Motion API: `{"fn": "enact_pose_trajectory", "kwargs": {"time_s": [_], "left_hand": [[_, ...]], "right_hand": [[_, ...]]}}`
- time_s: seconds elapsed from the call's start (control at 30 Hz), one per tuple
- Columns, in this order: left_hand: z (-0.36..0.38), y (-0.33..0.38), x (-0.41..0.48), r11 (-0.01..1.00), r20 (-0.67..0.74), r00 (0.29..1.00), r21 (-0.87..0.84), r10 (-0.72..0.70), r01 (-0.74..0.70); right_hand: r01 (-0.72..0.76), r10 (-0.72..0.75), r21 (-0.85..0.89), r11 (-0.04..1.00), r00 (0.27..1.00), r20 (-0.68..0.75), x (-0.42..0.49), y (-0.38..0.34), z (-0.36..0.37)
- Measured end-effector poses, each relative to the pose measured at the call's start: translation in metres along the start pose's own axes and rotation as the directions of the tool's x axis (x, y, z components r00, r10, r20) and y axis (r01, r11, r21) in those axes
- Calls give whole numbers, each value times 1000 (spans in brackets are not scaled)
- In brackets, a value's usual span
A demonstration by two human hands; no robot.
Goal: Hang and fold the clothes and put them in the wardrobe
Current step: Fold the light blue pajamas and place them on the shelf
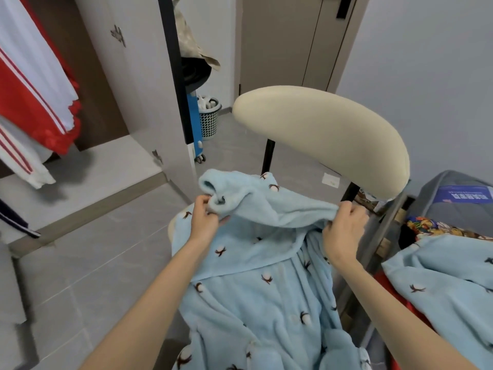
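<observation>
1. A light-blue fleece pyjama top with cotton-flower print (256, 284) is draped over the cream padded chair (320, 134).
2. Its collar is pinched by the left hand (204, 222).
3. Its shoulder fold is gripped by the curled fingers of the right hand (344, 225).

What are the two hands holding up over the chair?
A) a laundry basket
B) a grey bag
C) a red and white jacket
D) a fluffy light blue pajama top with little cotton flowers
D: the left hand and the right hand each pinch the top edge of the light blue fleece pajama top, which is draped in front of the chair's cream backrest.
</observation>
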State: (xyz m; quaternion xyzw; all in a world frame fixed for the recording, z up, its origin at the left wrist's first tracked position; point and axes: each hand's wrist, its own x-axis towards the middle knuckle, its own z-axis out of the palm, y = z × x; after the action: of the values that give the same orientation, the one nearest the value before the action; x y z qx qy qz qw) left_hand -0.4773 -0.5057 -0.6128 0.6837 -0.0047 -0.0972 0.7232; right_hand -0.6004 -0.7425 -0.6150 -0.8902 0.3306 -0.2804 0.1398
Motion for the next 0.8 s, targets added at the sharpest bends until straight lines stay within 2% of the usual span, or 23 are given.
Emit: {"fn": "enact_pose_trajectory", "kwargs": {"time_s": [0.03,0.07,0.13,0.17,0.2,0.3,0.4,0.47,0.63,0.73,0.8], "left_hand": [[0,-3,1,998,-27,998,25,-50,51],[-2,-8,1,991,-59,992,71,-113,117],[-11,-22,-2,952,-141,957,137,-254,273],[-17,-29,-5,927,-182,926,124,-330,355],[-22,-34,-9,907,-207,897,86,-390,413],[-28,-41,-11,902,-215,888,61,-406,427],[-19,-40,-4,908,-164,937,244,-308,341],[-13,-41,1,880,-152,940,333,-305,340],[-14,-56,2,825,-179,924,417,-337,381],[-19,-56,-9,863,-271,936,390,-224,320],[-23,-57,-17,862,-354,927,425,-123,277]], "right_hand": [[36,-32,-51,998,997,72,-7,6,1],[104,-81,-97,990,974,213,-16,13,4],[302,-155,-192,934,824,545,-36,26,11],[385,-166,-219,897,751,638,-43,32,13],[428,-175,-224,876,714,679,-47,35,13],[402,-173,-197,894,716,677,-45,35,9],[392,-151,-219,893,722,675,-40,33,5],[396,-156,-230,889,735,660,-40,31,5],[353,-160,-281,892,830,534,-39,29,2],[316,-148,-309,897,874,463,-35,32,1],[314,-128,-333,889,868,479,-36,33,3]]}}
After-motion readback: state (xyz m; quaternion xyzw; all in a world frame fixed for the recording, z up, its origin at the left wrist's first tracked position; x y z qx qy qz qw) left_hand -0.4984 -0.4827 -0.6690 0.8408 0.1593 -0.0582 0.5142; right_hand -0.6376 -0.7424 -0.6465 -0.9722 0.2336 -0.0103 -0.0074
